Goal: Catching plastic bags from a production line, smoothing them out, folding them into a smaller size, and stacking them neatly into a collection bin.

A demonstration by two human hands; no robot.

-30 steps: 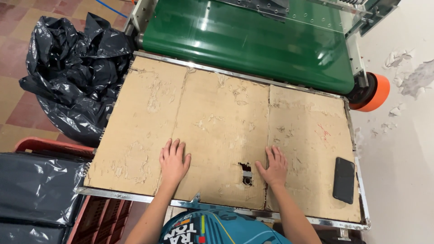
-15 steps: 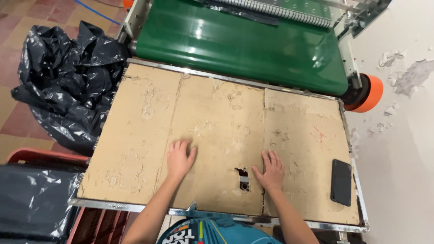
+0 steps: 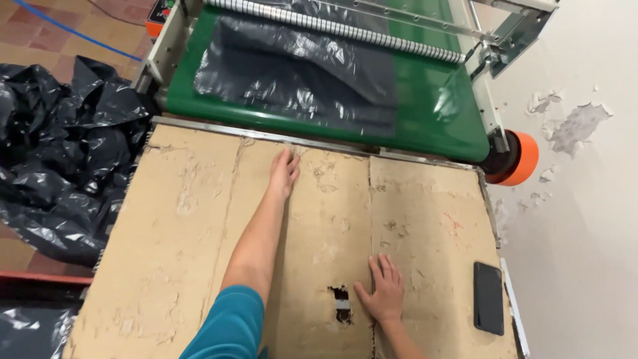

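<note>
My left hand [image 3: 284,171] is stretched far forward, lying flat on the worn cardboard sheet [image 3: 425,219] near its far edge, just short of the green conveyor belt [image 3: 458,123]. It holds nothing. A black plastic bag [image 3: 299,70] lies flat on the belt beyond it, coming out under a white ribbed roller [image 3: 332,30]. My right hand [image 3: 382,289] rests palm down, fingers spread, on the cardboard close to me, beside a small torn hole [image 3: 341,304].
A black phone [image 3: 489,297] lies on the cardboard at the right edge. A heap of crumpled black plastic bags [image 3: 60,166] sits on the floor at the left. An orange roller end [image 3: 522,158] sticks out at the right, next to a white wall with peeling paint [image 3: 578,126].
My left arm has reached forward across the cardboard toward the belt. The view has tilted up, showing the black bag on the conveyor. My right hand has stayed by the hole.
</note>
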